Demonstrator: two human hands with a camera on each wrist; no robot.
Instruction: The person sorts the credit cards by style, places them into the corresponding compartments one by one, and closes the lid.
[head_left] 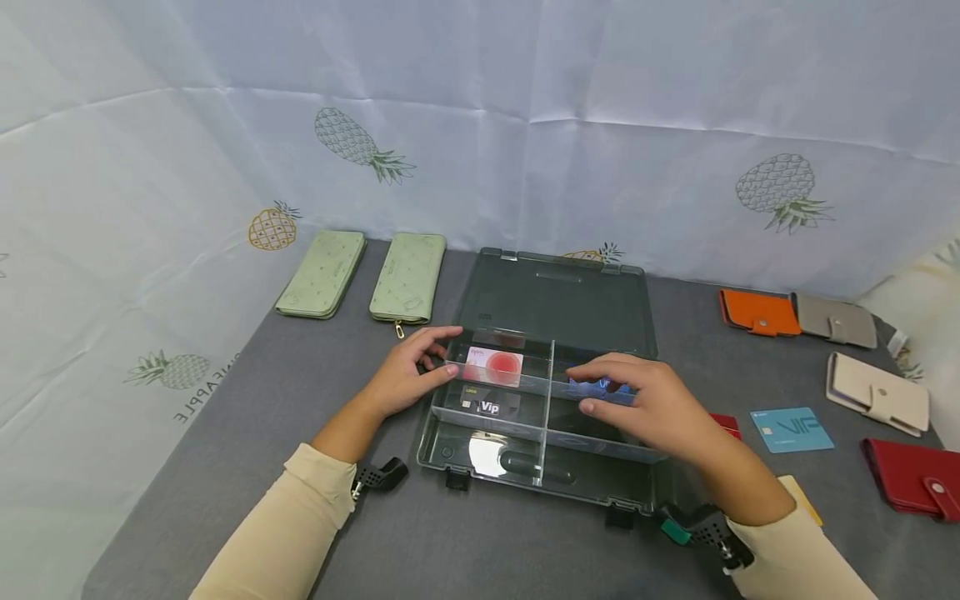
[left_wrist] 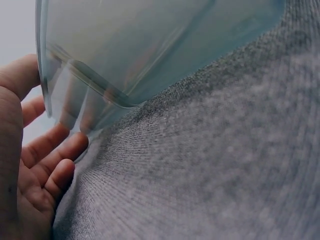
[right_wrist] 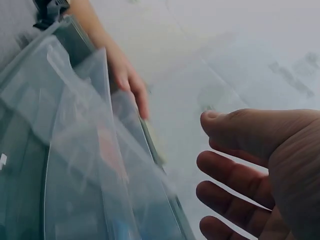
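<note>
A dark see-through organizer box [head_left: 596, 490] lies with its lid laid back, clear dividers splitting it into compartments. On its left side are a white-and-pink card [head_left: 493, 367] with a red circle and a black Vip card [head_left: 489, 402]. A blue card [head_left: 600, 388] sits in the right side, partly covered by my right hand [head_left: 648, 400]. That hand hovers over the right compartments, thumb and fingers apart, holding nothing. My left hand [head_left: 411, 371] rests at the box's left edge, thumb at the rim and loosely bent fingers against the outer wall.
Two green wallets [head_left: 321, 275] lie at the back left. To the right are a light blue card [head_left: 792, 430], a red card [head_left: 726, 426], a yellow card [head_left: 799, 497], and orange [head_left: 759, 312], grey [head_left: 834, 320], cream [head_left: 876, 392] and red [head_left: 911, 478] card holders. A pineapple-print cloth [head_left: 570, 150] hangs behind.
</note>
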